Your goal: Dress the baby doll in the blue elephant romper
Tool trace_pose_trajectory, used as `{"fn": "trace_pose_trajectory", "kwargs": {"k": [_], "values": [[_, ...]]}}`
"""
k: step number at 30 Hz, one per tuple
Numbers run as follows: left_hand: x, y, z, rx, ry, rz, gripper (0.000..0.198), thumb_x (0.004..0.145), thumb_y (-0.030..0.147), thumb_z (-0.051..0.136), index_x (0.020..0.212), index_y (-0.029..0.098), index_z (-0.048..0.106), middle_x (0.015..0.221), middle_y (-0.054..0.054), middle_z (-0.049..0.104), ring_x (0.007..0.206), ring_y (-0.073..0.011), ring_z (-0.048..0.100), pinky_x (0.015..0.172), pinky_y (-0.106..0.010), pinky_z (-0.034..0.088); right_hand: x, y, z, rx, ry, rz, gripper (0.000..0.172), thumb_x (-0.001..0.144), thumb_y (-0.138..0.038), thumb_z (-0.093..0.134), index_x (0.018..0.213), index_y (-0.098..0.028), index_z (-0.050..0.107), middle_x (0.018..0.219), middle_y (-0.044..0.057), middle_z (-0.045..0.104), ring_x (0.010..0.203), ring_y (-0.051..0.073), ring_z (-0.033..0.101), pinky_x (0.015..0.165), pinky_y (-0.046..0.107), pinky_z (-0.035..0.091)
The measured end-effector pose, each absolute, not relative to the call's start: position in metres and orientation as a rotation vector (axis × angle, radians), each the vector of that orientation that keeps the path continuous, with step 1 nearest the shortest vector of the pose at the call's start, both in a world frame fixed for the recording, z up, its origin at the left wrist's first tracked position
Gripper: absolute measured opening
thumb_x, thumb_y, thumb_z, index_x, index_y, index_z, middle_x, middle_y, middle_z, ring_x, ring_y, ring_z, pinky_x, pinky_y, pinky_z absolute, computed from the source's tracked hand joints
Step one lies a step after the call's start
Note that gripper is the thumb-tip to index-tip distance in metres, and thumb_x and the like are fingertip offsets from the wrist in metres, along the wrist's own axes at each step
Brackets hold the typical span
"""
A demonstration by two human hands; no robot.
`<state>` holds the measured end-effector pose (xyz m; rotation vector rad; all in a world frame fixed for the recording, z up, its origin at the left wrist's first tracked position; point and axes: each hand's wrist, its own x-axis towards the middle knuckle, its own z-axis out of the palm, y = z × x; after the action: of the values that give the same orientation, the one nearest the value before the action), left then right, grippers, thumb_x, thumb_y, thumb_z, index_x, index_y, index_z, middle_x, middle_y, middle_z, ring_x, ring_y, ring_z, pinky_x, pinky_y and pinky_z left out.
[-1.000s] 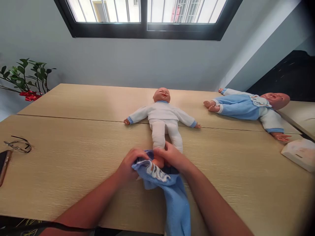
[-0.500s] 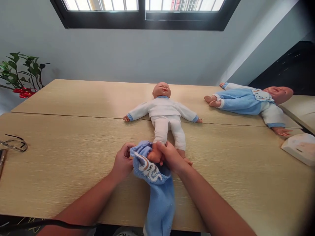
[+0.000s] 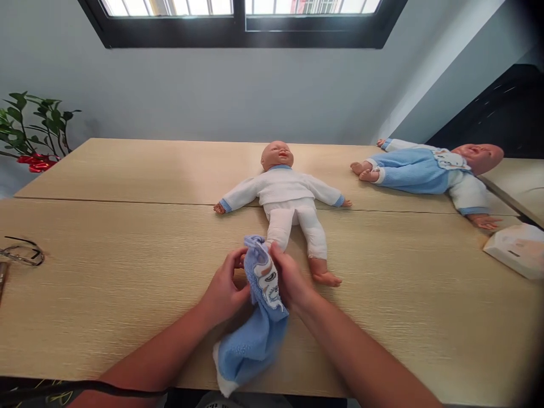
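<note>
While your left hand [image 3: 224,289] and right hand [image 3: 291,281] close from both sides on the blue garment [image 3: 259,317], its bunched opening stands up between your fingers, right at the near foot of the doll [image 3: 285,198]. Both sets of fingers are curled and pinching the cloth; the thumbs press on the patch of white, printed trim near the top. That garment is soft, fleecy knit, pale blue, with a white cuff at its low end, which droops over the near edge of the table [image 3: 106,266]. The opening acts as a pouch here, and the doll's leg on your left runs down into it, so that foot is hidden; whether it is fully inside you cannot tell. The other foot [image 3: 326,277] is bare and lies on the wood just beside your right hand.

Your doll lies on its back, arms spread, dressed in a white knit top with blue cuffs and white leggings, its head smooth moulded plastic. The table is pale wood-grain laminate with a seam running across under the doll's arms. A second doll [image 3: 429,173] in blue lies on its back at the far right, well apart. Glasses [image 3: 21,252] rest at the left edge, a plant [image 3: 32,136] beyond it, and a white pack [image 3: 516,258] at the right edge.
</note>
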<state>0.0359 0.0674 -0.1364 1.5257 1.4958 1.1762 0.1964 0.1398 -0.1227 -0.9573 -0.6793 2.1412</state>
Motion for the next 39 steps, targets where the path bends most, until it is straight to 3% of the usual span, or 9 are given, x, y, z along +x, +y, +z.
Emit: {"fn": "trace_pose_trajectory", "kwargs": {"k": [6,9,11,15,17,20,28,35,39], "values": [[0.044,0.063,-0.140,1.485,1.715,1.153,0.074,0.071,0.027,0.083,0.137,0.025,0.048,0.132,-0.010,0.065,0.122,-0.0315,0.063,0.105,-0.048,0.051,0.198,0.141,-0.125,-0.946,-1.014,2.194,0.045,0.088,-0.065,0.073,0.103,-0.022,0.072,0.100,0.005,0.076,0.097,0.026,0.069,0.096,0.042,0.055],[0.041,0.065,-0.141,1.551,1.830,1.336,0.066,0.072,0.027,0.081,0.129,0.023,0.049,0.131,-0.011,0.058,0.125,-0.0320,0.058,0.108,-0.050,0.048,0.213,0.153,-0.111,-0.881,-1.290,2.168,0.050,0.093,-0.070,0.064,0.113,-0.026,0.073,0.116,0.004,0.074,0.121,0.026,0.062,0.119,0.043,0.039],[0.036,0.069,-0.140,1.603,1.908,1.433,0.060,0.072,0.027,0.080,0.124,0.022,0.050,0.127,-0.011,0.055,0.123,-0.0317,0.056,0.107,-0.050,0.048,0.227,0.162,-0.100,-0.776,-1.479,2.213,0.055,0.098,-0.073,0.055,0.122,-0.026,0.071,0.122,0.005,0.072,0.129,0.025,0.058,0.124,0.042,0.031],[0.022,0.075,-0.134,1.740,2.010,1.467,0.047,0.076,0.025,0.077,0.119,0.022,0.056,0.117,-0.009,0.058,0.116,-0.0313,0.057,0.103,-0.050,0.048,0.245,0.170,-0.089,-0.688,-1.804,2.196,0.050,0.092,-0.064,0.070,0.118,-0.022,0.074,0.115,0.006,0.074,0.110,0.027,0.065,0.106,0.043,0.049],[0.015,0.075,-0.129,1.786,1.976,1.484,0.044,0.080,0.024,0.075,0.121,0.023,0.059,0.118,-0.008,0.061,0.116,-0.0302,0.059,0.103,-0.049,0.048,0.249,0.171,-0.088,-0.783,-1.710,2.136,0.048,0.089,-0.062,0.075,0.112,-0.019,0.075,0.109,0.006,0.076,0.099,0.025,0.068,0.092,0.038,0.055],[0.007,0.070,-0.119,1.822,1.948,1.523,0.050,0.083,0.023,0.076,0.130,0.025,0.060,0.122,-0.007,0.066,0.116,-0.0287,0.063,0.103,-0.045,0.050,0.255,0.186,-0.085,-0.917,-1.333,2.005,0.048,0.089,-0.060,0.076,0.120,-0.023,0.074,0.114,0.008,0.077,0.101,0.027,0.070,0.086,0.038,0.057],[0.002,0.052,-0.116,1.983,1.969,1.585,0.042,0.085,0.025,0.081,0.122,0.023,0.061,0.119,-0.008,0.069,0.114,-0.0272,0.066,0.104,-0.045,0.051,0.269,0.297,-0.085,-1.191,-1.274,1.448,0.051,0.072,-0.060,0.084,0.103,-0.021,0.075,0.104,0.004,0.080,0.108,0.028,0.069,0.096,0.040,0.054],[0.012,0.028,-0.133,1.873,2.033,1.366,0.034,0.086,0.034,0.079,0.109,0.023,0.057,0.103,-0.004,0.063,0.094,-0.0228,0.066,0.083,-0.036,0.055,0.277,0.257,-0.097,-0.863,-1.187,1.589,0.054,0.086,-0.055,0.072,0.130,-0.026,0.067,0.134,0.006,0.072,0.125,0.027,0.066,0.107,0.041,0.051],[0.016,0.007,-0.143,1.888,2.054,1.103,0.033,0.085,0.043,0.079,0.097,0.024,0.054,0.089,0.000,0.062,0.078,-0.0215,0.064,0.070,-0.034,0.053,0.303,0.226,-0.107,-0.770,-1.277,1.769,0.065,0.078,-0.046,0.080,0.137,-0.024,0.064,0.144,0.009,0.067,0.132,0.029,0.062,0.112,0.043,0.048]]}}
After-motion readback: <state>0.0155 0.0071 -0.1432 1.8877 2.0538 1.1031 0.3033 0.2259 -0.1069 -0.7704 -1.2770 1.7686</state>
